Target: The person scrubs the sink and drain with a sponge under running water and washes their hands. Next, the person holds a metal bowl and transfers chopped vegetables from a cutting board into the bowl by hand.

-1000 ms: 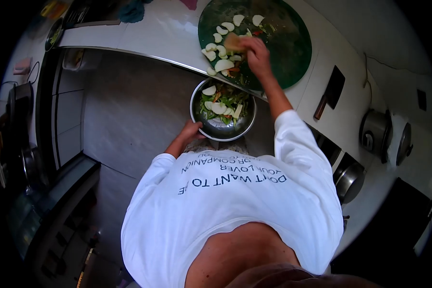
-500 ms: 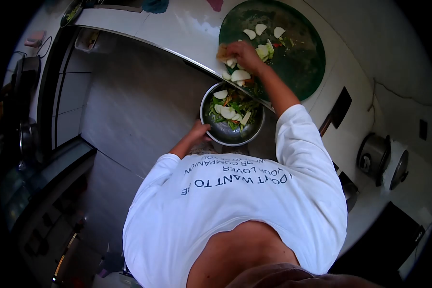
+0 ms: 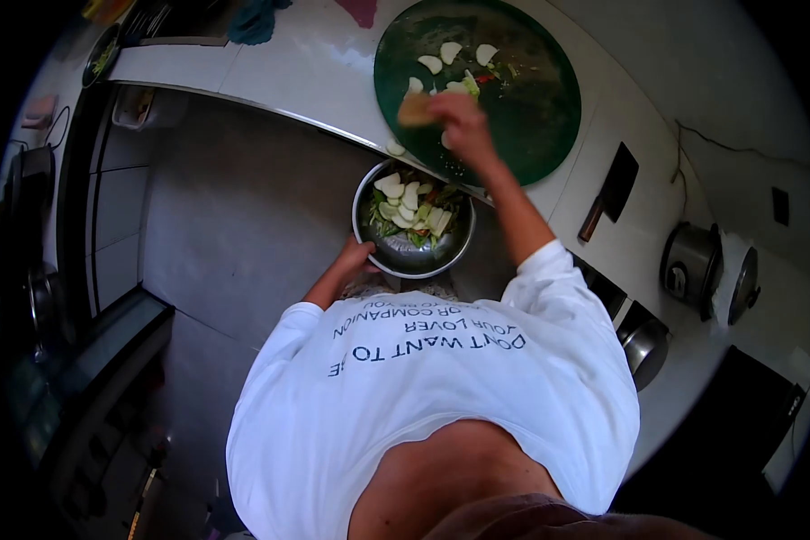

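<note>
My left hand (image 3: 357,258) grips the near-left rim of a metal bowl (image 3: 416,258), its fingers partly hidden. The bowl sits at the counter edge, just below the board, holding pale sliced vegetables (image 3: 409,205) over green strips with bits of orange. Above the round green cutting board (image 3: 535,126), my right hand (image 3: 463,123) is closed on a tan flat piece (image 3: 414,111), blurred, whose kind I cannot make out. White half-round slices (image 3: 450,52) and a few green and red scraps (image 3: 485,79) lie on the board. One pale slice (image 3: 395,147) rests by the counter edge.
To the board's right lies a cleaver (image 3: 619,184) with a wooden handle. A rice cooker (image 3: 690,267) and a metal pot (image 3: 646,353) stand farther right. Teal cloth (image 3: 256,21) and pink cloth (image 3: 360,10) lie on the counter at the upper left.
Slices from the board's near edge are now in the bowl, where the pale pile is larger. My right hand has shifted back over the board; my left hand still grips the rim.
</note>
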A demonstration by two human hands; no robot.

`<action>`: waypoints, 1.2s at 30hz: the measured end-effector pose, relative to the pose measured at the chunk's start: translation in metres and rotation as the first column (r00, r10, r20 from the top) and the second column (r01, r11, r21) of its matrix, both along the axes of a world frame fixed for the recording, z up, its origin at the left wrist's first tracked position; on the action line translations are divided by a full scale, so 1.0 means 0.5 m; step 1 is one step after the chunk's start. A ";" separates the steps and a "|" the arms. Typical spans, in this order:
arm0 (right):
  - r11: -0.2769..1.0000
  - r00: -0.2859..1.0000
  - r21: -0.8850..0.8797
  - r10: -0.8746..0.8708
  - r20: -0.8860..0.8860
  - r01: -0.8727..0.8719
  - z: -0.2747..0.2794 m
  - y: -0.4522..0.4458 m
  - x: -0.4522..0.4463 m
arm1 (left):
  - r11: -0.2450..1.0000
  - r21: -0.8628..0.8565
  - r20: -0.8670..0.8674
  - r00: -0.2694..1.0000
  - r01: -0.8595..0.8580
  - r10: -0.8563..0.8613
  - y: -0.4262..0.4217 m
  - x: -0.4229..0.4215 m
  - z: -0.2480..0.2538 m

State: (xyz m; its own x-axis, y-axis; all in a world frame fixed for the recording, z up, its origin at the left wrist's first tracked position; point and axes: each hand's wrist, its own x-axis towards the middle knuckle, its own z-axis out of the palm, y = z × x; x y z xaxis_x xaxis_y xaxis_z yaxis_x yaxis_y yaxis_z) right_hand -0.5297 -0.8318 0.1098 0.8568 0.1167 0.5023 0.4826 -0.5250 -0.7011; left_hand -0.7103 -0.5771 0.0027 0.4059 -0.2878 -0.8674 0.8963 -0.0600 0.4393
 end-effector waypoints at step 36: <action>0.999 0.977 -0.046 0.007 -0.215 -0.018 -0.086 -0.032 -0.118 | 1.000 0.031 -0.050 0.999 0.006 -0.005 -0.005 0.006 0.038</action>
